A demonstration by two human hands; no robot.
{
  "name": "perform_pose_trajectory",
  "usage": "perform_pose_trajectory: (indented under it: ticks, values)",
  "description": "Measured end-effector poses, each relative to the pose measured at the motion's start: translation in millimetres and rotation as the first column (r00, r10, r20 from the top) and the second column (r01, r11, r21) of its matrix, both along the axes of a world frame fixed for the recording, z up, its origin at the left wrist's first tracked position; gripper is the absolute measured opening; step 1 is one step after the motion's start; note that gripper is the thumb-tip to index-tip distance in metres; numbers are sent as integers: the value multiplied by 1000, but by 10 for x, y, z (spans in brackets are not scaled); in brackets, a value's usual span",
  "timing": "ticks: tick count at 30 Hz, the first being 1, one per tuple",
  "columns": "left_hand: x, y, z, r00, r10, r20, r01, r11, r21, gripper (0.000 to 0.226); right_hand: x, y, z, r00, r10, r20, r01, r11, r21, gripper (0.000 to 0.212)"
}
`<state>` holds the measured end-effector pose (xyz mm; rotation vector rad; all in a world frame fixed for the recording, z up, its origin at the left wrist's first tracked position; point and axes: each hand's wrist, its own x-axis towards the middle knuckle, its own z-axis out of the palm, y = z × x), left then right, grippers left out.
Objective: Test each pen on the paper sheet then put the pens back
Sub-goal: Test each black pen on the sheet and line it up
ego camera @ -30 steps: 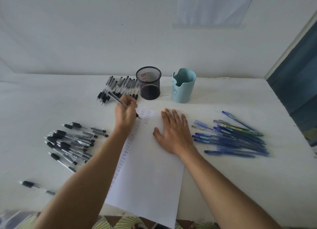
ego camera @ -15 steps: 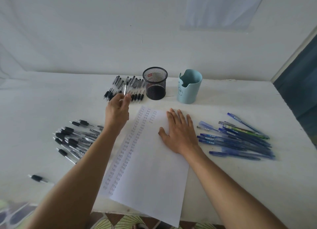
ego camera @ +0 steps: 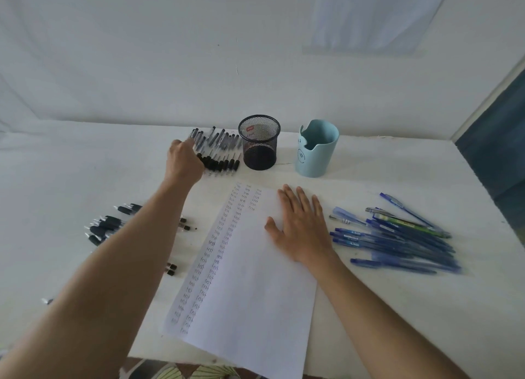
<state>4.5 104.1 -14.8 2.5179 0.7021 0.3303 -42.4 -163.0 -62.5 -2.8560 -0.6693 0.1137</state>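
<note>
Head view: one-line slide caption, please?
Left hand at the far row of black pens; right hand flat on the paper sheet.

White flat-topped table (ego camera: 85,165), bearing:
- One white paper sheet (ego camera: 255,293), centre front, slightly skewed, with columns of small handwritten marks down its left side.
- One black wire-mesh cylindrical cup (ego camera: 259,145), upright, at the back.
- One pale blue plastic cylindrical holder (ego camera: 316,154) with a notched rim, upright, right of the mesh cup and apart from it.
- Row of black-grip clear-barrel pens (ego camera: 224,151), side by side, just left of the mesh cup.
- Loose heap of black-grip pens (ego camera: 109,226), left of the sheet, partly hidden.
- Fanned pile of blue plastic pens (ego camera: 397,239), one of them green-barrelled, right of the sheet.
</note>
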Motion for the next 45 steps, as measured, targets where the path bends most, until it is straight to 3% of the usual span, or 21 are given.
perform_pose_trajectory:
  ticks: [4, 9, 12, 17, 22, 28, 33, 36, 40, 43, 45]
  values:
    - [-47, 78, -11, 996, 4, 90, -3, 1000, -10, 51, 6, -2, -10, 1000, -1, -2, 1, 1000, -4, 94]
    - [-409, 142, 44, 984, -64, 169, 55, 997, 56, 28, 5, -1, -27, 1000, -1, 9, 1, 1000, -17, 93]
    - [-707, 198, 42, 985, -161, 63, 158, 986, 57, 19, 8, -1, -29, 1000, -6, 4, 6, 1000, -18, 87]
    - [-1101, 299, -27, 933, -259, -248, 302, 941, 152, 21, -7, 8, -10, 1000, -13, 3, 13, 1000, -7, 82]
    - [-1317, 334, -44, 866, -379, -327, 424, 902, 78, 40, -20, 9, -10, 1000, -19, 17, 19, 1000, -11, 82]
    - [-1373, 292, 6, 888, -430, -166, 446, 892, 76, 22, -22, 9, -21, 1000, -22, 23, 22, 1000, 0, 81]
    - [-1368, 252, 12, 884, -461, -74, 466, 867, 177, 26, -19, 8, -18, 1000, -17, 21, 17, 1000, -10, 74]
    - [-1319, 180, 48, 882, -461, 102, 426, 870, 248, 25, -28, 13, -12, 1000, -18, 15, 18, 1000, -5, 82]
    - [-1212, -18, 103, 811, -496, 311, 425, 864, 272, 28, -20, 12, -10, 1000, -20, 8, 20, 1000, 1, 83]
    - [-1140, -150, 146, 832, -486, 267, 448, 873, 193, 48, -22, 16, -12, 1000, -18, 13, 18, 1000, -1, 86]
    - [-1084, -229, 169, 799, -543, 259, 511, 840, 185, 68, -20, 18, -14, 1000, -14, 12, 14, 1000, -3, 95]
